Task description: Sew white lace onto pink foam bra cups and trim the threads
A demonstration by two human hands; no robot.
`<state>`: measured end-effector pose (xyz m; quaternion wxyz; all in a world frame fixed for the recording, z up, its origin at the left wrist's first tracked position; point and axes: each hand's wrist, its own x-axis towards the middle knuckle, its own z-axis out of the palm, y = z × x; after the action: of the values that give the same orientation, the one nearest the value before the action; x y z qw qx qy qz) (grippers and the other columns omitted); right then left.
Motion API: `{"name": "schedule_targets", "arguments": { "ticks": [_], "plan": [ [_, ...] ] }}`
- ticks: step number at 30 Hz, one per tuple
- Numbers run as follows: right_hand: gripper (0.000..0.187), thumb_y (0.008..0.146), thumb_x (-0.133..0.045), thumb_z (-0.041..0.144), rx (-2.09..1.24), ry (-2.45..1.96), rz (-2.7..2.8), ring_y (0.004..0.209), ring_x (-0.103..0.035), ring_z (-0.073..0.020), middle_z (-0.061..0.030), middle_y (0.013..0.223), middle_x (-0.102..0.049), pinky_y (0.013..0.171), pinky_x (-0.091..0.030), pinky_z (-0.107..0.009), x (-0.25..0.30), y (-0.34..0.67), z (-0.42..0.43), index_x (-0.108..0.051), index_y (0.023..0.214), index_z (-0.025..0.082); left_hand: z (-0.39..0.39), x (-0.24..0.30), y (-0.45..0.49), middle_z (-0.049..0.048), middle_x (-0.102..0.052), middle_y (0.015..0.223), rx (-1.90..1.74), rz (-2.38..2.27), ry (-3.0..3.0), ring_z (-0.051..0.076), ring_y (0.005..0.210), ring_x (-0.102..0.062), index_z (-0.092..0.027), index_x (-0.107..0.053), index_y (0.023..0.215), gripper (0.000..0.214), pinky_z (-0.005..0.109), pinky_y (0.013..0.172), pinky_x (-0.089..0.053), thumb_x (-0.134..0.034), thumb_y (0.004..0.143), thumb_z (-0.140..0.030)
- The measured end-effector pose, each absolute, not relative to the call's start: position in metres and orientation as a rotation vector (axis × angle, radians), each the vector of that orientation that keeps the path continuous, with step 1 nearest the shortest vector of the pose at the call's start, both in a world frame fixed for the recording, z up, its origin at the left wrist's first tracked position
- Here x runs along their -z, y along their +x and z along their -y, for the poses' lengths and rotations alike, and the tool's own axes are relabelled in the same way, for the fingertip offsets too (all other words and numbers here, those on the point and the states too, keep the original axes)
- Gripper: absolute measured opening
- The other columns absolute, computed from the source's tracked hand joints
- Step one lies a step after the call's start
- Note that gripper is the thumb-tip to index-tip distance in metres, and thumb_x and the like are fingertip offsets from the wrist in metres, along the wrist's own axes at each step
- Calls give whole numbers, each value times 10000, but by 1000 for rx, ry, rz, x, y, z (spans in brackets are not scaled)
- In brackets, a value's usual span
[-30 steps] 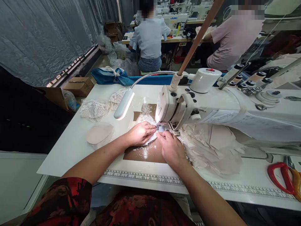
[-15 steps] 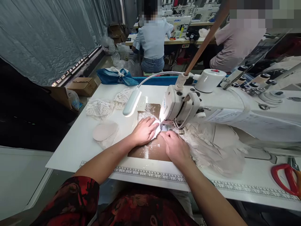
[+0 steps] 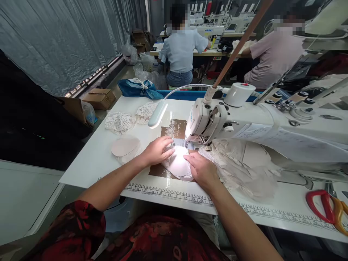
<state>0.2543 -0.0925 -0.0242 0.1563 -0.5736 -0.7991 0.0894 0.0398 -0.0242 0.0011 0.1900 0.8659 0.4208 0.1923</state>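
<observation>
A pale, rounded cup pad with a lace edge (image 3: 179, 165) lies brightly lit just in front of the needle area of the white sewing machine (image 3: 202, 119). My left hand (image 3: 157, 151) is at the pad's upper left edge, thumb touching it and fingers spread apart from the thumb. On the other side, my right hand (image 3: 202, 167) pinches the pad's right edge between thumb and fingers. Brown tape (image 3: 157, 172) covers the tabletop beneath. The pad's underside is hidden.
Lace pieces (image 3: 119, 122) and a flat oval pad (image 3: 125, 145) lie at left. Heaped pale lace fabric (image 3: 244, 170) is right of my right hand. Scissors (image 3: 322, 204) rest at the right edge. A lamp (image 3: 158, 114) hangs over the table. Two people work beyond.
The pad has come out toward me from the needle area and its rounded face now shows. My left hand has shifted left and lifted off its flat press on the lace.
</observation>
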Motion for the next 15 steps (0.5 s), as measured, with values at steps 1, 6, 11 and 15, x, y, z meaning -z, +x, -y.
{"name": "schedule_targets", "arguments": {
  "ticks": [1,6,11,15],
  "plan": [
    [390,835,-430,115,-254,-1634,2308,877,-575,-159,-39,1051,-659,683,-387,-245,23,254,92,-659,1124,243,24,0,42,117,-584,1237,-515,-1190,2455,253,1118,-559,-158,-608,1167,362,380,917,-495,-532,879,-364],
    [376,838,-427,115,-256,-1624,2321,903,-579,-170,-49,1033,-662,717,-399,-251,22,253,93,-668,1104,227,34,3,56,133,-552,1249,-404,-1106,2650,276,1135,-525,-156,-603,1148,400,409,938,-464,-557,856,-426],
    [378,841,-415,108,-275,-1632,2219,907,-588,-165,-41,1045,-677,723,-417,-251,28,254,92,-684,1081,220,43,3,70,92,-567,1201,-263,-1060,2726,256,1094,-524,-209,-601,1137,349,413,923,-448,-515,878,-427],
    [366,834,-426,117,-274,-1662,2189,882,-588,-161,-38,1049,-671,705,-413,-247,26,253,92,-692,1061,226,44,4,78,94,-556,1233,-192,-1127,2782,277,1139,-488,-224,-591,1158,342,438,935,-424,-496,884,-406]
  ]
}}
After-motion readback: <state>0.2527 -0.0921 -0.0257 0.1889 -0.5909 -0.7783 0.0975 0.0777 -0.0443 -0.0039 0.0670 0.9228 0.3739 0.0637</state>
